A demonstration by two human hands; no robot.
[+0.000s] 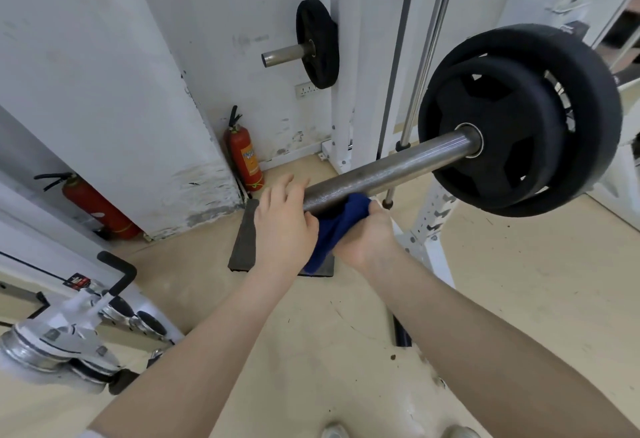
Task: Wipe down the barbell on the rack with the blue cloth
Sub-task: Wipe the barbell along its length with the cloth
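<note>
Now right hand (363, 233) clamped on blue cloth (341, 221) under barbell sleeve (388, 170), left hand (284, 219) loosely open over bar end. Could slip free if grip slackens mid-stroke.

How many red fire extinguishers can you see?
2. One fire extinguisher stands in the wall corner behind the hands; the other fire extinguisher leans at the left wall. More may be hidden.

The steel barbell (388, 170) runs level, its sleeve carrying two black plates (519, 122) at the right. A dark blue cloth (337, 226) is bunched under its near end, apparently touching the metal.
</note>
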